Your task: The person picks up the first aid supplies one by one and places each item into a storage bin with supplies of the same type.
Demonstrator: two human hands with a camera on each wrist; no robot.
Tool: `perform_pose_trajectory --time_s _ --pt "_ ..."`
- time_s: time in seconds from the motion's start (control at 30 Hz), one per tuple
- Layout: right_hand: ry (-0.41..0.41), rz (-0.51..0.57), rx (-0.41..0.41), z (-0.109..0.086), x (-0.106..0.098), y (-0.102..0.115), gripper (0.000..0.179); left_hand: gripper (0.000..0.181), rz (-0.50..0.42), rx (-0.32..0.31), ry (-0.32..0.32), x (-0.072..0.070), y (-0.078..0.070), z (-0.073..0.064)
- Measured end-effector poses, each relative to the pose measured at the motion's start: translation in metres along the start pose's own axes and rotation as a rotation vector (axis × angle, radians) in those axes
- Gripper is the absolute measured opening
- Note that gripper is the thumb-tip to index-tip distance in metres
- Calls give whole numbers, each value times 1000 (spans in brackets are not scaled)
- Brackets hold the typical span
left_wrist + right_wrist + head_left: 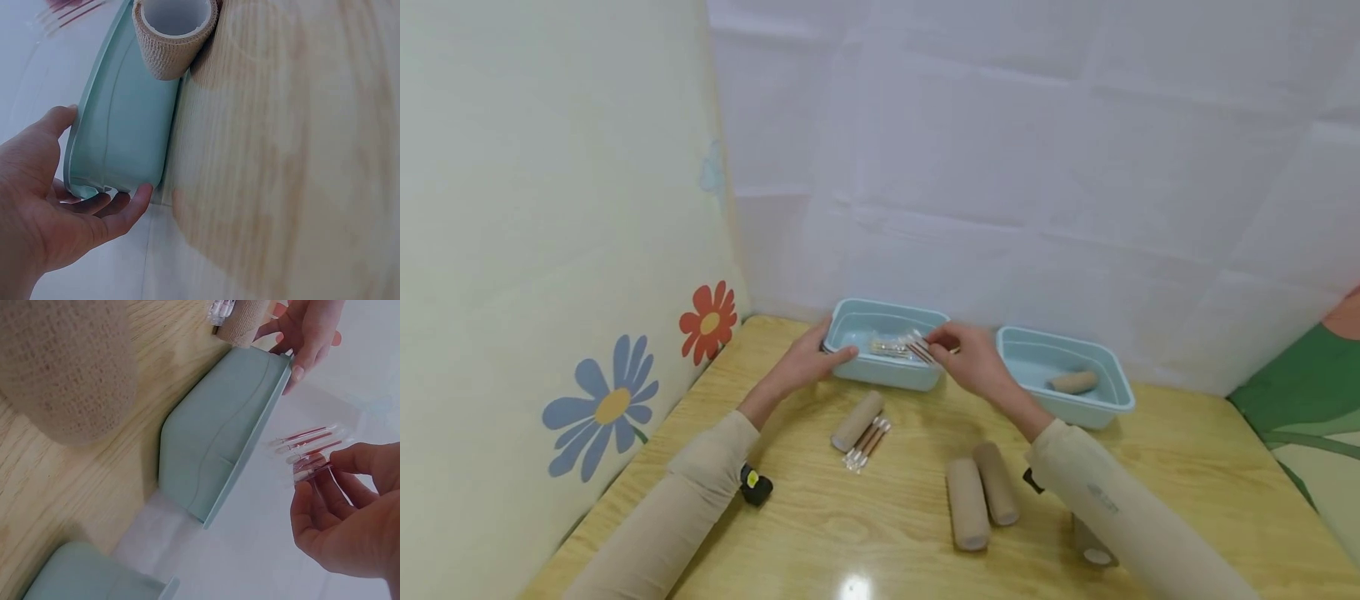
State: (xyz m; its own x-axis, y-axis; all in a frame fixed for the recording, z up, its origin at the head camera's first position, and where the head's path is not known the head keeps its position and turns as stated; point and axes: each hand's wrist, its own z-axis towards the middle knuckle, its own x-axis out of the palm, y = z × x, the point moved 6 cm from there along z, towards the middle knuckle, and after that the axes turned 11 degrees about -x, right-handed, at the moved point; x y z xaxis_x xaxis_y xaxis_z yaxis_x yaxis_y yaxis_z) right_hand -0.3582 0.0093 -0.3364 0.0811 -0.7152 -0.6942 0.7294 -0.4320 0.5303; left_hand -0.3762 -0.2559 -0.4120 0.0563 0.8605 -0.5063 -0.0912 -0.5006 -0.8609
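Note:
My left hand [805, 360] grips the left end of a light blue plastic basin [887, 375], thumb at the rim and fingers curled beneath it in the left wrist view. Over the basin's right side, my right hand [973, 358] pinches a clear packet of cotton swabs [306, 447] with reddish sticks and white tips. More packaged swabs [889, 345] lie inside this basin. In front of it, a tan textured bandage roll [857, 421] lies on the table beside another packet of swabs [867, 443].
A second blue basin [1067, 408] stands to the right with one tan roll [1073, 382] inside. Two more rolls [967, 504] lie nearer on the wooden table [820, 533]. Another roll [1096, 546] is partly hidden by the right forearm. A white sheet [925, 150] hangs behind.

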Motion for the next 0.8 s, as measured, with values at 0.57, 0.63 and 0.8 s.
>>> perform_pose_trajectory --time_s 0.57,0.63,0.8 --pt "-53 41 54 6 -1 -6 16 85 24 1 -8 4 4 7" --pt "-63 44 58 7 -1 -6 15 85 26 2 -8 4 5 7" --pt "-79 45 55 8 1 -7 13 87 22 -5 -6 5 6 7"
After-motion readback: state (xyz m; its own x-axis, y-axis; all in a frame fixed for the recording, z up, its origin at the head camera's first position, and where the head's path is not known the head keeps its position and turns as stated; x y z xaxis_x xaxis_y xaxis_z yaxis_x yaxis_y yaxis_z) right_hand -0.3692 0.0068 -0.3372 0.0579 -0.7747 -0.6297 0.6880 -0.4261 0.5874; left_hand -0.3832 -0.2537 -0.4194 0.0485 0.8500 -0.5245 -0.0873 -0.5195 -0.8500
